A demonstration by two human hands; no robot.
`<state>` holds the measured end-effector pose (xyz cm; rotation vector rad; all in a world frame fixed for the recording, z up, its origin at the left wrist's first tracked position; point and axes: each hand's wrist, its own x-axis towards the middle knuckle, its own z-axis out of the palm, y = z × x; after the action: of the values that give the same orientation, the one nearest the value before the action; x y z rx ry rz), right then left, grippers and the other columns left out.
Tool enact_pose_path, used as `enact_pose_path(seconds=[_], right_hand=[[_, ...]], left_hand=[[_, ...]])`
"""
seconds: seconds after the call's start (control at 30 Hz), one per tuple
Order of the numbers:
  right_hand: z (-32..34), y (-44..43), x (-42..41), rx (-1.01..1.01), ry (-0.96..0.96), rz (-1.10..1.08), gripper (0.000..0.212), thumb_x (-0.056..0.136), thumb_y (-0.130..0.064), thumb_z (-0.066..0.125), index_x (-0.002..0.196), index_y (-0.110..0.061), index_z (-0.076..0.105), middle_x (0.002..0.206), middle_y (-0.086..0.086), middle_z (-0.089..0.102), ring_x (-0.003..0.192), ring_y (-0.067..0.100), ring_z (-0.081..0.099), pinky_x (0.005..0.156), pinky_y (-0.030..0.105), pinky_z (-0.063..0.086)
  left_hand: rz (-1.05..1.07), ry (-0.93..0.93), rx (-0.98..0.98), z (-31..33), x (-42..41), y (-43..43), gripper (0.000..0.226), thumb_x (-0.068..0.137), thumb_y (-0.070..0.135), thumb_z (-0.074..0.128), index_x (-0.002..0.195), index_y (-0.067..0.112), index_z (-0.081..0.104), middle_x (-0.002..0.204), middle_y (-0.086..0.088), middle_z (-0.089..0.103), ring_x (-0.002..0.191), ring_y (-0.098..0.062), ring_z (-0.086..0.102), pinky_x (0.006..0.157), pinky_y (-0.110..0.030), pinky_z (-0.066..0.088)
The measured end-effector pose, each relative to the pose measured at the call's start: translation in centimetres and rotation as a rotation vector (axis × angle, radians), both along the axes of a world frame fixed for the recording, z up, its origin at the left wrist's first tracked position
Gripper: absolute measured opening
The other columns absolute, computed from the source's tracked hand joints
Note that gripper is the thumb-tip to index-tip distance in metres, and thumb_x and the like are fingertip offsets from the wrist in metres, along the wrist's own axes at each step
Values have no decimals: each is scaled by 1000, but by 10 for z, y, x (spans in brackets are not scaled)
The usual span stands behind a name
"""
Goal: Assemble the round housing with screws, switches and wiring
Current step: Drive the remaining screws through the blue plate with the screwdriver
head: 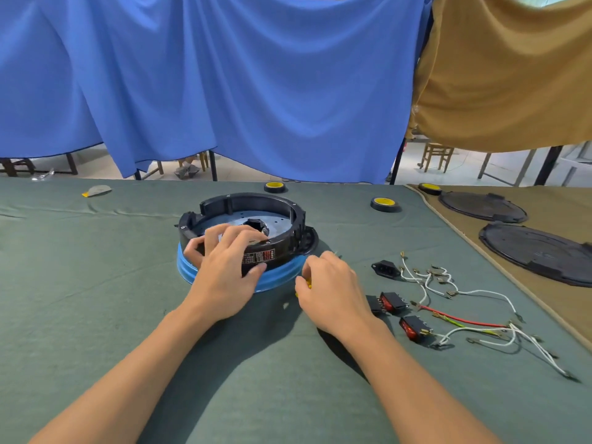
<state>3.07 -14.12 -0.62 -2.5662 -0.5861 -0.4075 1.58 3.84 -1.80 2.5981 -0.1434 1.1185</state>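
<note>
Surface: a green cloth-covered surface (96, 315) carries all the parts.
Left hand: the left hand (224, 274) grips the near wall of the black round plastic housing (282, 251), with its fingers curled over the rim and its thumb on the outer wall beside a printed label.
Housing: it stands left of centre in the frame, seated on a blue ring-shaped base (278, 277). A grey perforated plate shows inside. No switch or wire can be seen fitted in it.
Right hand: the right hand (330, 293) is just right of the housing and low over the surface. Its fingers are curled round a small yellow object (309, 283); what the object is cannot be told.
Socket and switches: a black power socket (384, 270) and red rocker switches (392, 302) lie loose at centre right, apart from the housing.
Wiring: white terminal-tipped wires (483, 292) and a red wire (464, 320) lie spread out at right, unconnected.
Covers: two black round covers (541, 251) lie at far right.
Progress: this looks like an early stage. The housing is placed and steadied, while the switches, socket, wiring and probably the closing cover are all left to do. No screws can be made out.
</note>
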Motion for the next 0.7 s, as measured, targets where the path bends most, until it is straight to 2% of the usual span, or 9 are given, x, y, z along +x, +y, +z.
enact_pose_path(seconds=[0.1, 0.23, 0.4, 0.47, 0.57, 0.63, 0.7], right_hand=[[-3, 0, 2, 13, 11, -3, 13, 95, -29, 52, 92, -17, 55, 98, -1, 45, 87, 20, 52, 75, 29, 41], [0, 1, 5, 7, 63, -45, 18, 93, -24, 53, 105, -16, 64, 107, 3, 49, 97, 26, 55, 81, 36, 46], [7, 4, 9, -3, 93, -150, 15, 87, -11, 58, 100, -14, 65, 103, 8, 54, 90, 32, 55, 70, 33, 42], [12, -3, 15, -21, 101, -200, 19, 82, -3, 55, 96, -12, 65, 96, 12, 55, 81, 34, 51, 67, 34, 42], [21, -21, 35, -17, 86, -299, 19, 81, -2, 57, 96, -10, 67, 90, 16, 55, 76, 36, 47, 65, 33, 41], [25, -31, 51, -12, 77, -314, 15, 83, -3, 59, 94, -9, 67, 86, 15, 51, 76, 36, 46, 66, 35, 44], [24, -38, 61, -35, 77, -275, 12, 85, -4, 59, 92, -9, 67, 91, 16, 56, 83, 38, 52, 69, 38, 48]], left_hand=[[24, -29, 45, -2, -4, -8, 37, 80, 26, 65, 116, 18, 62, 121, 5, 61, 121, -17, 38, 93, -31, 15], [57, 14, 54, 2, 1, -29, 34, 93, 30, 62, 123, 13, 62, 120, 0, 64, 122, -21, 48, 101, -43, 24], [129, 44, -41, 5, 11, -46, 35, 95, 38, 59, 120, 16, 66, 107, -1, 69, 114, -25, 51, 101, -49, 32], [144, 12, -53, 5, 12, -43, 30, 93, 34, 62, 118, 18, 68, 99, 0, 71, 110, -24, 52, 97, -46, 28], [126, -42, -108, 5, 10, -29, 24, 89, 29, 69, 112, 22, 72, 89, 7, 71, 105, -19, 53, 89, -38, 19], [99, -67, -133, 5, 7, -20, 23, 86, 28, 73, 109, 24, 73, 88, 10, 71, 102, -16, 52, 84, -31, 14], [77, -85, -135, 3, 5, -15, 23, 85, 26, 74, 108, 23, 74, 90, 11, 72, 102, -15, 53, 84, -30, 14]])
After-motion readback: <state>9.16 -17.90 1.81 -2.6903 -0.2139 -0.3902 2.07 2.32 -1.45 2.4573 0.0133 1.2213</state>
